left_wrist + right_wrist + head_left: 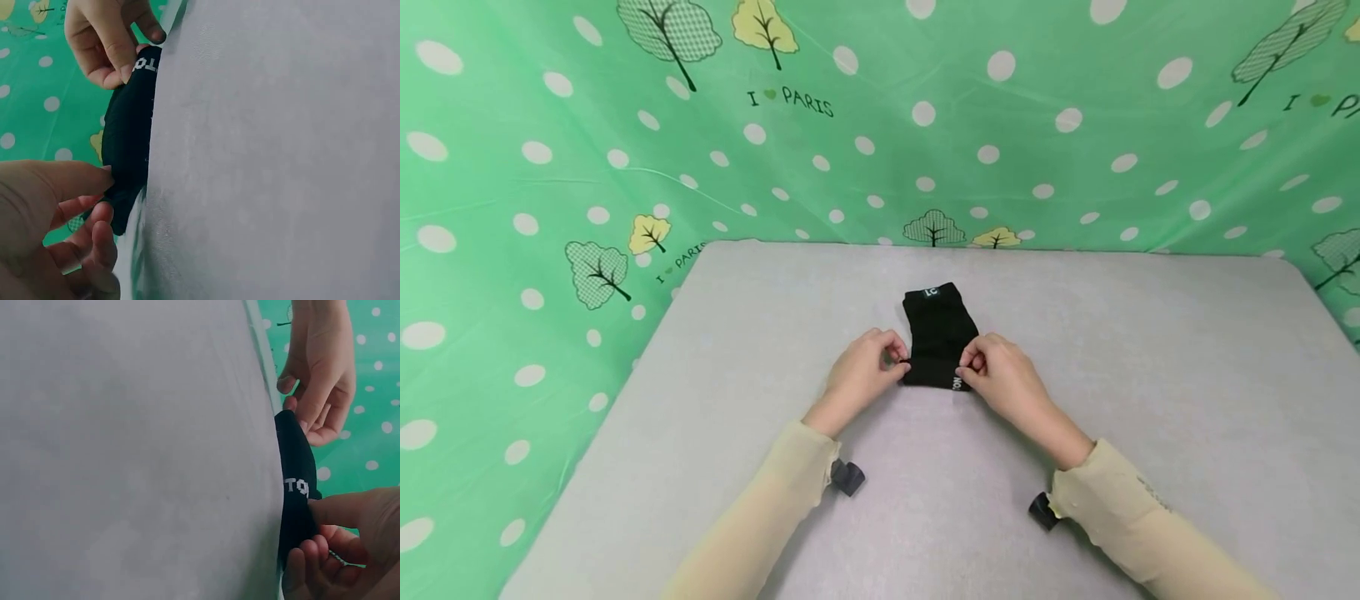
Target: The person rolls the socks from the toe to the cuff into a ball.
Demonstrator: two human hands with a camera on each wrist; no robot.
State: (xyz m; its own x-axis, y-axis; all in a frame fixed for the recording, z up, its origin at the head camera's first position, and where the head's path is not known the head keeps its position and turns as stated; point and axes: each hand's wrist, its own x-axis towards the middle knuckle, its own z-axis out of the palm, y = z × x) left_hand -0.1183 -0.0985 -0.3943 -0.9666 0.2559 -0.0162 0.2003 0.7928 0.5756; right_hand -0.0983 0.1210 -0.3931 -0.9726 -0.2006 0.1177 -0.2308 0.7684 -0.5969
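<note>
Two hands are holding one black sock (938,325), one hand at each side. The left hand (863,368) is pinching the left side of the sock's near band (929,375) between its thumb and fingers. The right hand (1006,375) is pinching the right side of the same band, and its thumb is resting close to some white letters (957,383). Both hands are making small, narrow pinches, with cloth between the tips. The sock is lying near the middle of the gray table (737,358), toward the far side. Its band is going across from hand to hand, and the rest is stretching away from the person. A small white mark (931,292) is showing at the far end. Pale sleeves (748,521) are covering the arms, and a small black piece (848,477) is sticking out by each cuff. Behind the table and along its left side, a green sheet (1030,196) is hanging. White dots (922,112) are showing all over it, and checked trees (934,227), yellow trees (766,29) and the word PARIS (807,101) are showing too.
</note>
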